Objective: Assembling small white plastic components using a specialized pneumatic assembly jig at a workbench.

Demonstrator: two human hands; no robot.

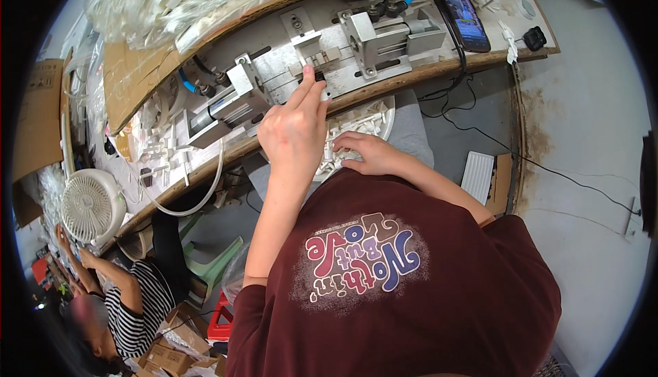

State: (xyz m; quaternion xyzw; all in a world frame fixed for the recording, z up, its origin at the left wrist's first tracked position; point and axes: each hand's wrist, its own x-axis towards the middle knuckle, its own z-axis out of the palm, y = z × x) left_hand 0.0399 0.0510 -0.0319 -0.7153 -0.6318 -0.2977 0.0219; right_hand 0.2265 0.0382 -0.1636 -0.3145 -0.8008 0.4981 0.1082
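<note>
My left hand (293,129) reaches up to a small metal fixture (322,57) in the middle of the bench. Its index fingertip touches the fixture's front, and the other fingers bend beneath it. A bit of white shows by those fingers; what they hold is mostly hidden. At the bench's front edge, my right hand (370,153) rests over a round white tray (392,118) of small white plastic pipe fittings (363,122). Its thumb and fingers are apart, with the tips among the fittings. Metal pneumatic cylinder units flank the fixture, one on the left (240,92) and one on the right (387,38).
A lit phone (463,17) lies at the bench's right, beside black cables. Cardboard (147,79) and clear plastic bags (130,7) cover the back left. Loose white fittings (161,157) and a white fan (92,205) stand left. Another person (140,301) sits at lower left.
</note>
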